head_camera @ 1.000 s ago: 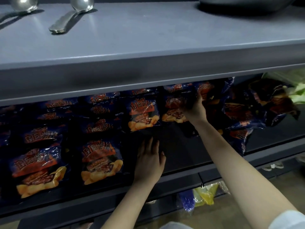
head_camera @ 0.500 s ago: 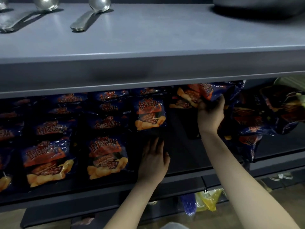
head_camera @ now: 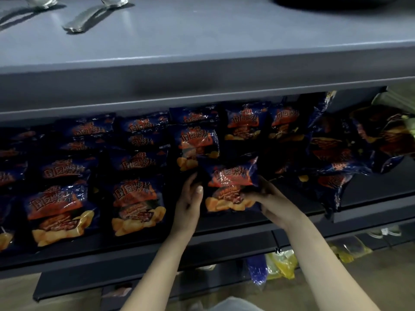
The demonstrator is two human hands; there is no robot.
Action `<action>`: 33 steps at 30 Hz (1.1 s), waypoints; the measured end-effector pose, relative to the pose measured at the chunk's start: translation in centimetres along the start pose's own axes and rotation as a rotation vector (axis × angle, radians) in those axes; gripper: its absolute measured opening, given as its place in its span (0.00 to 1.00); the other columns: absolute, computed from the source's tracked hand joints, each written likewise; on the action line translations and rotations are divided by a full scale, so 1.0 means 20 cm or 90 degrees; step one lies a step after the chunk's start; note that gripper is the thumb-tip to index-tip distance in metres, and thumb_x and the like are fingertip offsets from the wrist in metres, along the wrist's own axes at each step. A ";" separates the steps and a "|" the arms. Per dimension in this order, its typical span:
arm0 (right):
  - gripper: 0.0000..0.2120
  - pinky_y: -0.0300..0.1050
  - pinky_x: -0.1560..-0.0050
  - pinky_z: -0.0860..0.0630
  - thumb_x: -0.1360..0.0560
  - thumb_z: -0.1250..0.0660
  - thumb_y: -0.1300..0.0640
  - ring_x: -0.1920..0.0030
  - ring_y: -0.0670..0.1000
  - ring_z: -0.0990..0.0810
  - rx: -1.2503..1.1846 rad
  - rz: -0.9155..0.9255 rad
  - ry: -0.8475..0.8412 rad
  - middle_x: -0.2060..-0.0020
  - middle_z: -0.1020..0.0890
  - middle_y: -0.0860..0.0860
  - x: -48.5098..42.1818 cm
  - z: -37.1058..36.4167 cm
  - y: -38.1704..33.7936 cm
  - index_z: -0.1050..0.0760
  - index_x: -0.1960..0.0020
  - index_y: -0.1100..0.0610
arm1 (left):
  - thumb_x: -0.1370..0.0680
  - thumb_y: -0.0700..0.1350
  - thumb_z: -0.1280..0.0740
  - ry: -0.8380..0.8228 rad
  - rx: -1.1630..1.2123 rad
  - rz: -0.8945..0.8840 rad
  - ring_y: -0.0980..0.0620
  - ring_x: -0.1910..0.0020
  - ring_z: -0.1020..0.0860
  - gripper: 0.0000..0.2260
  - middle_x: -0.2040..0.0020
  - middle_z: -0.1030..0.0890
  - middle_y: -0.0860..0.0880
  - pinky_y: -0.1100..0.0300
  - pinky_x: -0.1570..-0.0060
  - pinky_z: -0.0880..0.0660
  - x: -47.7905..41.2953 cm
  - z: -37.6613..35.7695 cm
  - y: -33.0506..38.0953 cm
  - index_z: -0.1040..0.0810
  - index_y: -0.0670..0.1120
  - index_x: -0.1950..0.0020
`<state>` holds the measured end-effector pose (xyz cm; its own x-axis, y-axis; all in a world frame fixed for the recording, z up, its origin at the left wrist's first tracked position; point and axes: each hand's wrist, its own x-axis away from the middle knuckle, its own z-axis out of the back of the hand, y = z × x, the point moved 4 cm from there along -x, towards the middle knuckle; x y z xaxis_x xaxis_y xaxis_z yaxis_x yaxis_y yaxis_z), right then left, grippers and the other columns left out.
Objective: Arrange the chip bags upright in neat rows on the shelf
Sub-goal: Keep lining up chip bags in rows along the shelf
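Dark shelf under upright chip bags; spoons atop grey shelf.

Right hand fingers curled, gripping; left hand open, upright.

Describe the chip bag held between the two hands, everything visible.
The held chip bag is glossy dark blue film with an orange-red band of lettering and printed yellow chips at the bottom. It stands upright, slightly tilted, near the shelf's front. The right hand grips its lower right corner; the left hand flanks its left edge.
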<state>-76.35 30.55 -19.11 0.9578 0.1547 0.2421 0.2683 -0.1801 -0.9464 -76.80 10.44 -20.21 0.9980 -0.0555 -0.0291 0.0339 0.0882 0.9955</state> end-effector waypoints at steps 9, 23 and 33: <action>0.27 0.50 0.40 0.27 0.36 0.26 0.46 0.41 0.52 0.21 0.040 0.004 -0.012 0.44 0.18 0.51 -0.01 -0.05 0.04 0.24 0.39 0.52 | 0.27 0.52 0.32 -0.027 -0.032 -0.002 0.70 0.49 0.24 0.11 0.51 0.21 0.69 0.77 0.53 0.30 -0.01 -0.03 -0.01 0.26 0.62 0.46; 0.17 0.51 0.43 0.23 0.31 0.27 0.56 0.44 0.51 0.19 0.006 0.101 0.056 0.48 0.16 0.51 -0.09 -0.07 0.03 0.24 0.43 0.52 | 0.27 0.57 0.37 0.150 -0.127 -0.055 0.73 0.44 0.30 0.25 0.43 0.28 0.66 0.79 0.47 0.35 0.02 0.00 0.02 0.36 0.55 0.32; 0.14 0.47 0.44 0.23 0.27 0.30 0.56 0.44 0.50 0.20 0.177 0.162 0.121 0.50 0.19 0.46 -0.34 -0.21 -0.01 0.27 0.43 0.50 | 0.24 0.42 0.34 0.237 -0.401 -0.104 0.49 0.25 0.50 0.35 0.23 0.50 0.44 0.62 0.30 0.49 0.02 -0.04 0.01 0.52 0.43 0.24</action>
<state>-82.48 25.40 -19.69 0.9989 -0.0477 0.0042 0.0081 0.0836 -0.9965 -76.42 11.28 -20.14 0.9259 0.2130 -0.3118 0.0956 0.6666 0.7393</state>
